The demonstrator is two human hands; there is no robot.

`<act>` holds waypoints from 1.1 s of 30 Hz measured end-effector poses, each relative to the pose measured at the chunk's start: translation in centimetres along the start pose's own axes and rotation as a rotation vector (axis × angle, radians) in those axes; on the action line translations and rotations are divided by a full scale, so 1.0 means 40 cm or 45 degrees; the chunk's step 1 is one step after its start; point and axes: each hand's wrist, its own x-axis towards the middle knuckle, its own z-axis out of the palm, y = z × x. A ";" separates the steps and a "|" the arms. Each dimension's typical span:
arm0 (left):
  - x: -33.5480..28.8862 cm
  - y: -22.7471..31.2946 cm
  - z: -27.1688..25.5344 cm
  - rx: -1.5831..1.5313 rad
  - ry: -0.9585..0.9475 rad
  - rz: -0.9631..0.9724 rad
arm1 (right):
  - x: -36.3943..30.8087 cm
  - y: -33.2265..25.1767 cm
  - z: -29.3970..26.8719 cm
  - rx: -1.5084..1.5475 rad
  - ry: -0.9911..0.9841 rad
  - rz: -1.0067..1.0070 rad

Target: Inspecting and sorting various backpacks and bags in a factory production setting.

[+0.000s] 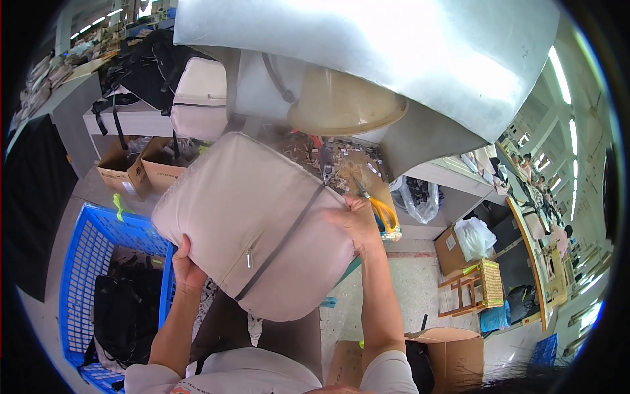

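Beige fabric bag held above worktop, centre frame. Left hand grips 8 o'clock edge; right hand grips 3 o'clock edge. Scissors beside right. Judgement: keep both grips firm, zipper facing up.

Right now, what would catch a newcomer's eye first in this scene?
A big beige backpack fills the middle, gripped on each side by the left hand and right hand. The right hand also holds yellow-handled scissors. A blue plastic crate stands at lower left, holding black bags.
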 end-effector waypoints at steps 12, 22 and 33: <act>-0.022 -0.039 0.023 0.050 0.028 -0.092 | -0.077 -0.012 -0.019 0.020 0.115 0.041; -0.027 -0.059 0.023 0.053 0.027 -0.151 | -0.096 0.019 -0.060 -0.030 0.104 0.019; -0.104 0.005 0.010 0.214 0.088 -0.099 | -0.271 0.061 0.032 0.075 0.318 0.099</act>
